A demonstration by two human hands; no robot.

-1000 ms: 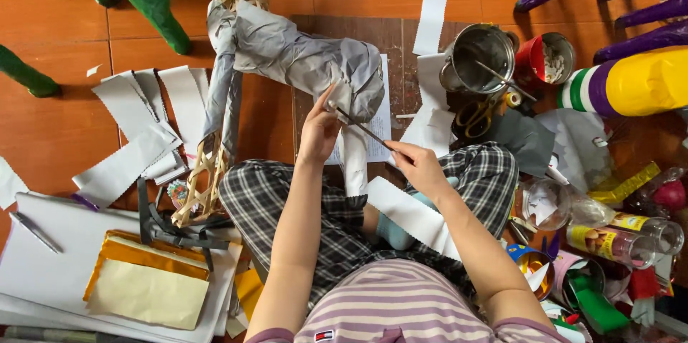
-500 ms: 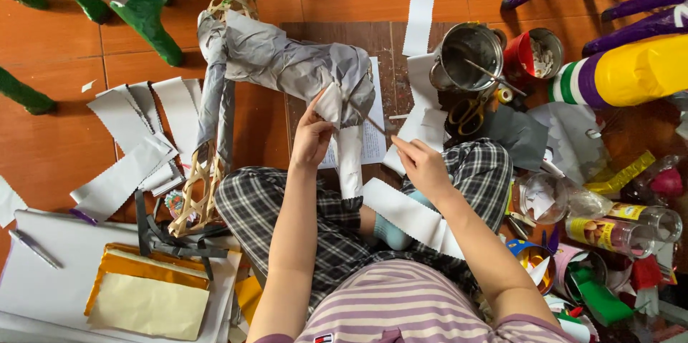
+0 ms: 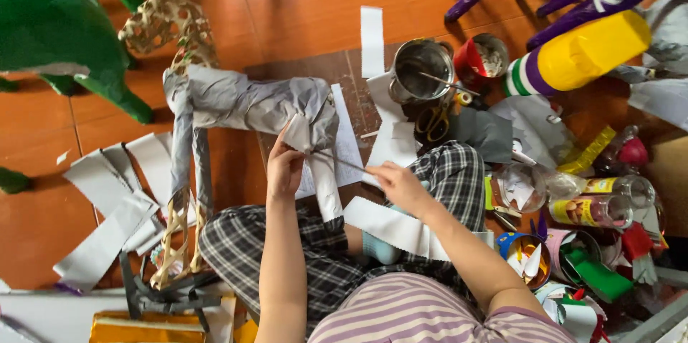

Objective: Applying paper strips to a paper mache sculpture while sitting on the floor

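A paper-covered animal figure [image 3: 244,103] lies on its side on the orange floor in front of me, with grey paper over a woven cane frame. My left hand [image 3: 285,169] pinches a paper strip against the figure's rear leg [image 3: 324,182]. My right hand [image 3: 398,187] holds a thin brush [image 3: 342,162] whose tip touches the paper beside my left fingers. A long white paper strip [image 3: 398,227] rests across my knee.
A metal pot [image 3: 421,70] with a stick in it, scissors [image 3: 433,122] and a red cup [image 3: 481,60] sit behind my right hand. Cut paper strips [image 3: 115,199] lie left. Green [image 3: 50,35] and purple-yellow [image 3: 573,49] painted figures stand around. Jars and cups [image 3: 573,207] crowd the right.
The view has shifted so the figure and pot appear lower. My hands stay at the figure's rear leg, the brush now lower and flatter against the paper.
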